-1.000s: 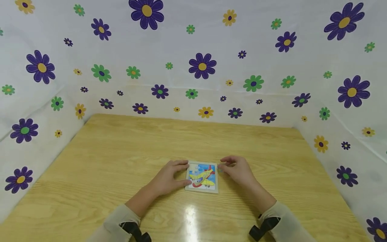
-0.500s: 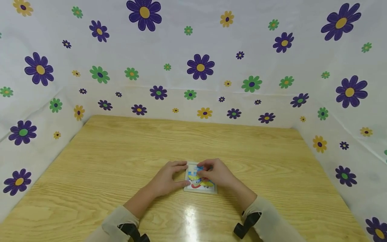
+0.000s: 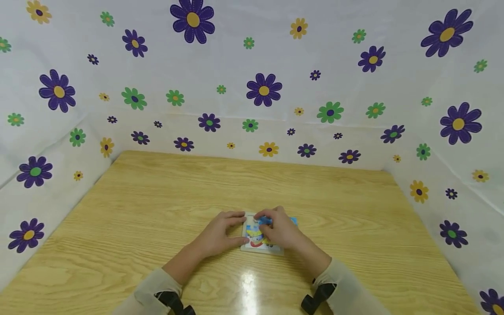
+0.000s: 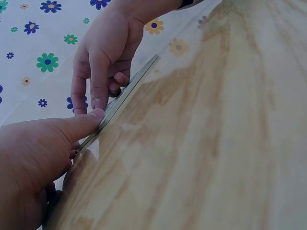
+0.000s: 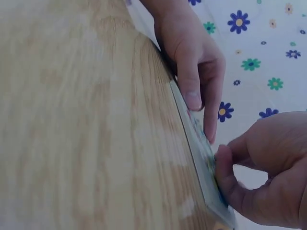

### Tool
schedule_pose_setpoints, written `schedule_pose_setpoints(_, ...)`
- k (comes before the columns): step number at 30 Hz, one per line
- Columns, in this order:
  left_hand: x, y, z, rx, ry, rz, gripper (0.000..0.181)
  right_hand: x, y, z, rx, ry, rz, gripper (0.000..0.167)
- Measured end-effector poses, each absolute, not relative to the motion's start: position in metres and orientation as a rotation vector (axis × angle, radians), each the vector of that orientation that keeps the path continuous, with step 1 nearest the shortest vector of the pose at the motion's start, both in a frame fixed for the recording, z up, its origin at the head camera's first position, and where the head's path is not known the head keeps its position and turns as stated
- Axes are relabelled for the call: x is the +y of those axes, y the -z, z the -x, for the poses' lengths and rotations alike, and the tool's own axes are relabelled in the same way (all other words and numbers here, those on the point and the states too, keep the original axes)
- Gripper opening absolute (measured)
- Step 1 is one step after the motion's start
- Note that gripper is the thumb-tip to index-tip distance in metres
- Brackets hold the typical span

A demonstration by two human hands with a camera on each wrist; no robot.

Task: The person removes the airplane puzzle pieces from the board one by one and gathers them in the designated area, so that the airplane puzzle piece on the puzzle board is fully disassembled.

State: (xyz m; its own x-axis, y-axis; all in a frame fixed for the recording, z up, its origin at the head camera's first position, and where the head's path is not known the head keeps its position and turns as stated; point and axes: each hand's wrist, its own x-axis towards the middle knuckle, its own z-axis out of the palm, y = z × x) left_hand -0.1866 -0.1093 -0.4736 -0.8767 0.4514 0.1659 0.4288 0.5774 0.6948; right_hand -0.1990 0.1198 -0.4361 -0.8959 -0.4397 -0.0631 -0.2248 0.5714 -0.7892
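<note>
A small square jigsaw puzzle (image 3: 261, 250) in a pale frame lies flat on the table, with a yellow and red airplane on a blue sky. My left hand (image 3: 219, 234) holds the frame's left side, thumb near the lower corner and fingers near the upper one. Over the upper right part, my right hand (image 3: 284, 228) has curled fingers and seems to pinch a blue puzzle piece (image 3: 264, 220). Another bit of blue (image 3: 294, 220) juts past the frame's right side beside that hand. The right hand covers much of the picture. Both wrist views see the frame (image 5: 194, 148) edge-on.
The wooden table (image 3: 157, 192) stretches around the puzzle on all sides. A white cloth (image 3: 220, 57) printed with flowers encloses the back and both sides. Black straps with small devices sit on both wrists.
My right hand has moved left from beside the frame's right edge to over the puzzle. Blue now shows beyond the frame's right side. The left hand stays on the frame.
</note>
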Motion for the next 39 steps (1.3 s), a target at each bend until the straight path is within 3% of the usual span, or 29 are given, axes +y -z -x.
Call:
schedule_pose_setpoints(21, -0.111, 0.474, 0.185, 2.775, -1.182, -0.758, 0.062, 0.147, 0.435, 0.210, 2.103, 1.610, 0.165, 0.029)
schedule_pose_setpoints(39, -0.110, 0.476, 0.186, 2.779, -1.156, -0.756, 0.063, 0.206, 0.434, 0.207, 2.208, 1.644, 0.101, 0.031)
